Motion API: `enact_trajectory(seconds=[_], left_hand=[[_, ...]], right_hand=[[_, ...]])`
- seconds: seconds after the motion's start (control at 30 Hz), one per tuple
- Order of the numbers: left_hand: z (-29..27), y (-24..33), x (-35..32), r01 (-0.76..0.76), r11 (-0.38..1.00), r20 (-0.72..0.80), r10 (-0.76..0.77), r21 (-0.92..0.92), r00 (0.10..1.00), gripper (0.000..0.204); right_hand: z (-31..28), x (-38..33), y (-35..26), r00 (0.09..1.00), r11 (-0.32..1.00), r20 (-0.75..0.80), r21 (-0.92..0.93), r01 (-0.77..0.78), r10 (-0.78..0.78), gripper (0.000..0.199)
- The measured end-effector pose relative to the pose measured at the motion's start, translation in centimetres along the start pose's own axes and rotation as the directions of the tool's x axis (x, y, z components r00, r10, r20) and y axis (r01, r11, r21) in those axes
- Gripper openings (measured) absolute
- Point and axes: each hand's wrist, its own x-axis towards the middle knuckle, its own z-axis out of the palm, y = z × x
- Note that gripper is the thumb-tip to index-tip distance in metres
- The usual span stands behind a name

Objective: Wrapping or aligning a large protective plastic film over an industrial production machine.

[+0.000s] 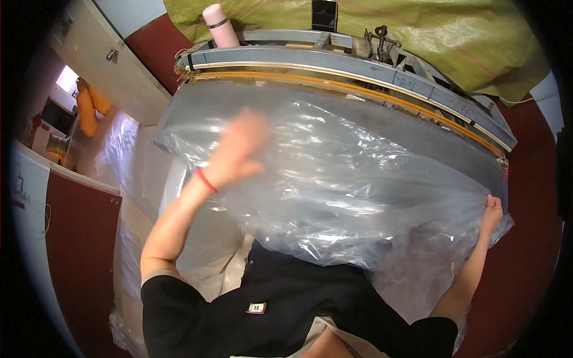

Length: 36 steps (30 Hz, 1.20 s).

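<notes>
Head view: the clear plastic sheet lies spread over the table in front of the long grey sealing bar, still heavily wrinkled, so smoothing appears only partly done; the pink bottle stands behind the bar. The left hand, blurred, seems open and flat on the sheet; the right hand is closed, pinching the sheet's right edge.

Clear, glossy plastic sheet at centre; grey sealing machine with an orange strip at twelve o'clock; pink bottle at eleven; olive-green woven sack at one.
</notes>
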Motion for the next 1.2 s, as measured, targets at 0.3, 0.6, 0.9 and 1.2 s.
enact_trajectory(seconds=[0.3,0.6,0.9,1.2], left_hand=[[0.0,4.5,2.6,0.065,0.919,-0.091,-0.109,-0.390,0.990,0.046],[6.2,1.3,11.0,0.005,1.000,-0.112,-0.004,0.010,0.994,0.024],[2.8,-7.3,4.5,0.402,0.639,-0.091,-0.596,-0.655,0.798,0.016],[1.0,-0.4,2.3,0.112,0.845,0.141,-0.044,-0.523,0.989,0.042]], right_hand=[[-1.3,0.9,3.6,0.991,0.965,0.007,-0.226,-0.132,0.137,0.034],[-1.2,0.7,3.5,0.979,0.943,-0.019,-0.263,-0.203,0.205,0.035],[-1.2,0.6,3.9,0.981,0.950,-0.049,-0.243,-0.196,0.189,0.037],[-1.0,0.8,3.9,0.982,0.955,-0.052,-0.229,-0.190,0.183,0.036]])
